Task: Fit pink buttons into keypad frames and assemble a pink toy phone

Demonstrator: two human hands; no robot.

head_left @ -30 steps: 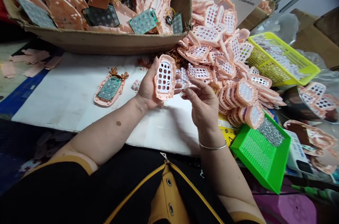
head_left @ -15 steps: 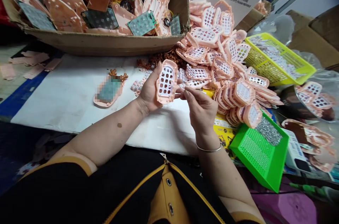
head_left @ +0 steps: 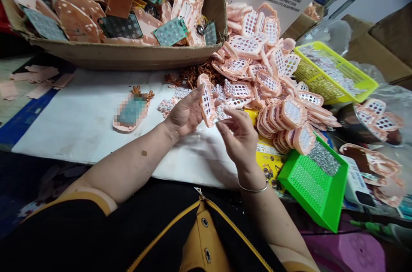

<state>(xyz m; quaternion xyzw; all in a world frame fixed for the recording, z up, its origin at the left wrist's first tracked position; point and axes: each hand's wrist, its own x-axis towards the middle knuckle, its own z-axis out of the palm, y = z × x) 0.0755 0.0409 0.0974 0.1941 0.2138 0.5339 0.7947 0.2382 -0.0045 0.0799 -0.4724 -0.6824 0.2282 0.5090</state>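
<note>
My left hand (head_left: pixel 184 113) grips a pink plastic shell (head_left: pixel 206 99) with rows of white button holes, turned nearly edge-on toward me. My right hand (head_left: pixel 237 138) hovers just to its right, fingers curled with thumb and forefinger pinched close together near the shell's lower edge; what they hold, if anything, is too small to see. A pile of matching pink shells (head_left: pixel 270 79) lies right behind both hands. A finished pink piece with brown antlers (head_left: pixel 132 109) lies on the white board (head_left: pixel 80 122) to the left.
A cardboard box (head_left: pixel 128 55) of pink parts and green circuit boards stands at the back. A yellow basket (head_left: pixel 334 72) sits at the right and a green tray (head_left: pixel 313 182) with small silver parts at the lower right. Loose button pads (head_left: pixel 169 104) lie on the board.
My left hand has rotated the shell from facing me to nearly edge-on. My right hand dropped slightly and drew its fingertips away from the shell.
</note>
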